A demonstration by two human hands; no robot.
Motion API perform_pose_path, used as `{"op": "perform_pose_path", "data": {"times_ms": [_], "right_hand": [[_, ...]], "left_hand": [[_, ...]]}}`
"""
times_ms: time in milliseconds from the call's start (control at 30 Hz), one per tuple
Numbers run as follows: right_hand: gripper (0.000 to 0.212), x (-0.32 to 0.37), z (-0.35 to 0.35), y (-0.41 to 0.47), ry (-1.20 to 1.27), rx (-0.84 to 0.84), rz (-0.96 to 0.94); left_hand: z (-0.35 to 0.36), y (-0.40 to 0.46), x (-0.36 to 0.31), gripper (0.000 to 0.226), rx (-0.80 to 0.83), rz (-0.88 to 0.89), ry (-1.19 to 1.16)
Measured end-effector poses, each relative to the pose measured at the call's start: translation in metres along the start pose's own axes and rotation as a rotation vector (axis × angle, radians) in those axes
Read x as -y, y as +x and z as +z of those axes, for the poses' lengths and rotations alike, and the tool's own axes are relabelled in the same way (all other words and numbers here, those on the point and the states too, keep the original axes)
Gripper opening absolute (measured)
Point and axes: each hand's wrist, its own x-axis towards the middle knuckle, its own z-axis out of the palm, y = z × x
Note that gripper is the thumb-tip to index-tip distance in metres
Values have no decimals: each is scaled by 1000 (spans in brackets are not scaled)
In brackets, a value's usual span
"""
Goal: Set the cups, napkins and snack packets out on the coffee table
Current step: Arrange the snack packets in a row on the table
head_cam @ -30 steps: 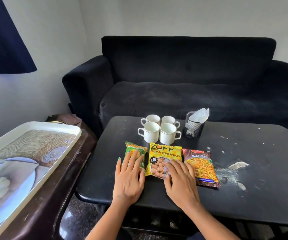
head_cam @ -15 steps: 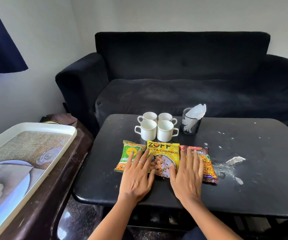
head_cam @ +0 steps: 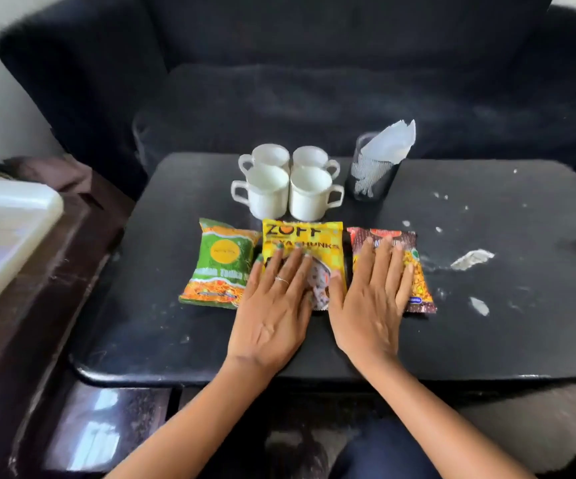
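Three snack packets lie in a row on the black coffee table (head_cam: 162,326): a green one (head_cam: 222,262), a yellow one (head_cam: 309,238) and a dark red one (head_cam: 414,267). My left hand (head_cam: 276,305) rests flat on the yellow packet, fingers straight. My right hand (head_cam: 373,302) lies flat on the red packet. Behind the packets several white cups (head_cam: 286,183) stand together. A black holder (head_cam: 371,178) with white napkins (head_cam: 392,141) stands to their right.
A black sofa (head_cam: 314,81) stands right behind the table. A white tray (head_cam: 6,229) sits on a brown side surface at the left. White scraps and specks (head_cam: 471,259) lie on the table's right part.
My left hand slid right, off the green packet onto the yellow one. My right hand moved from the yellow packet to the red one. The camera has dipped closer to the table.
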Motion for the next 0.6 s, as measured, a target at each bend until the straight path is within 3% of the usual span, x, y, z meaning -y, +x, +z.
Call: {"op": "perform_pose_path", "data": {"times_ms": [200,600], "right_hand": [[69,0,6,-1,26,-5,-16],[66,4,-13,2,-62,193,-2]], "left_hand": [[10,0,5,56,-44,-23,-3],[-2,3,0,56,73,-93,-28]]}}
